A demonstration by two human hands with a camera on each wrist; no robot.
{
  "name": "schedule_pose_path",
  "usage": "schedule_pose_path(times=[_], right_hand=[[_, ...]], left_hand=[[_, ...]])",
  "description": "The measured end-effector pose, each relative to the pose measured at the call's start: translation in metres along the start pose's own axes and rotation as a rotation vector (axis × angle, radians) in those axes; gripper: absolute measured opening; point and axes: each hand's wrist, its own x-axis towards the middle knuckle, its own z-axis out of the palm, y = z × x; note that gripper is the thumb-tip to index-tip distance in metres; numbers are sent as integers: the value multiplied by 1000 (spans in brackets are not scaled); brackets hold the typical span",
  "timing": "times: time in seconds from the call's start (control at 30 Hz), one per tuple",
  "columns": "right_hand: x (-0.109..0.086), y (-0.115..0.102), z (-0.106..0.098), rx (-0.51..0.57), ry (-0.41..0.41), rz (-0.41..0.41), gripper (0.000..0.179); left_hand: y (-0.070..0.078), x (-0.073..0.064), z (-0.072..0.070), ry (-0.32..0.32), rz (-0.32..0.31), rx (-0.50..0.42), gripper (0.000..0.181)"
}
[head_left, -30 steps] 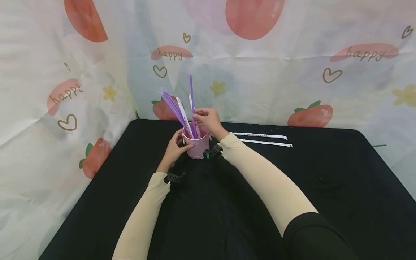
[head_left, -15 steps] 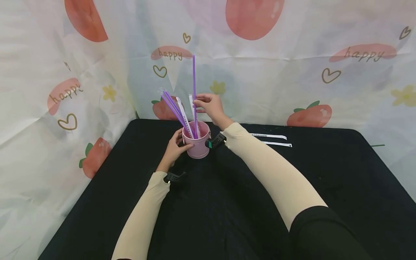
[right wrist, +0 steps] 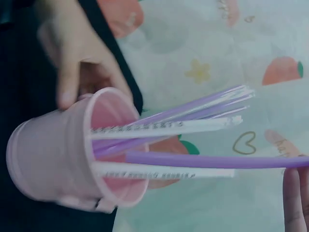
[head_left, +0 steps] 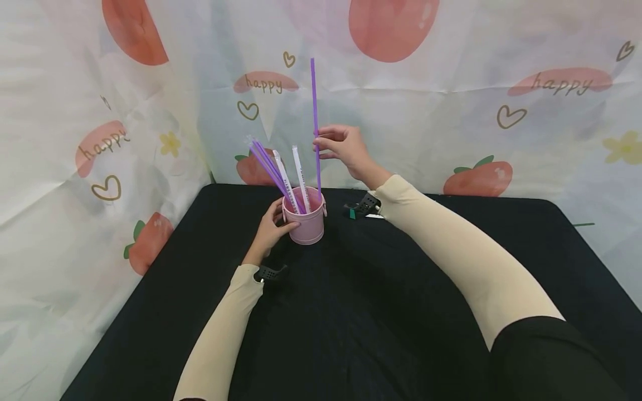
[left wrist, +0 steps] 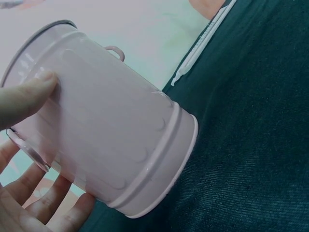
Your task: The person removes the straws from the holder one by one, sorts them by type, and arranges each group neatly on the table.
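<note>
My left hand (head_left: pixel 267 234) holds the side of a small pink bucket (head_left: pixel 307 229), thumb on the front and fingers round the back, as the left wrist view also shows. Between thumb and fingers, my right hand (head_left: pixel 348 147) pinches a long purple straw (head_left: pixel 314 94) upright. Its lower end is at the bucket's rim in the head view. Inside the bucket lean several purple straws (right wrist: pixel 207 106) in clear wrap and two white paper-wrapped straws (head_left: pixel 300 172) with printed text.
White wrapped straws (left wrist: pixel 205 41) lie on the black-covered table (head_left: pixel 321 323), mostly hidden behind my right forearm in the head view. A patterned cloth backdrop (head_left: pixel 401 122) hangs right behind the table's far edge.
My right hand has risen and moved right, drawing the purple straw up out of the bucket. My left hand and the bucket have stayed in place.
</note>
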Motion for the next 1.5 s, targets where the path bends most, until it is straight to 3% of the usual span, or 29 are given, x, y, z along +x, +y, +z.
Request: schedule_pose_path(times=[0.27, 0.53, 0.73, 0.9, 0.97, 1.13, 1.2, 1.37, 1.5], right_hand=[[-37, 4, -27, -127, -109, 85, 25], [-76, 18, -57, -320, -296, 186, 27], [-101, 28, -83, -500, -435, 227, 27], [-120, 38, -105, -598, -529, 254, 24], [-127, 43, -114, -631, -550, 262, 23], [-138, 51, -134, -676, -570, 288, 22], [-141, 53, -140, -691, -583, 292, 23], [-143, 61, -153, -734, -648, 300, 24], [-141, 69, -162, -748, -714, 307, 20]], left_hand=[[-5, 0, 0, 2, -4, 4, 73], [-30, 8, -3, 19, -15, -4, 74], [-30, 8, -3, 35, 10, 19, 72], [-29, 7, -4, 24, -20, 13, 74], [-21, 4, -3, 13, -32, 19, 74], [-1, -3, -1, -3, -39, 26, 72], [1, -3, -1, -4, -37, 19, 73], [2, -2, 0, -3, -40, 24, 73], [-13, 5, 0, 0, -36, 12, 74]])
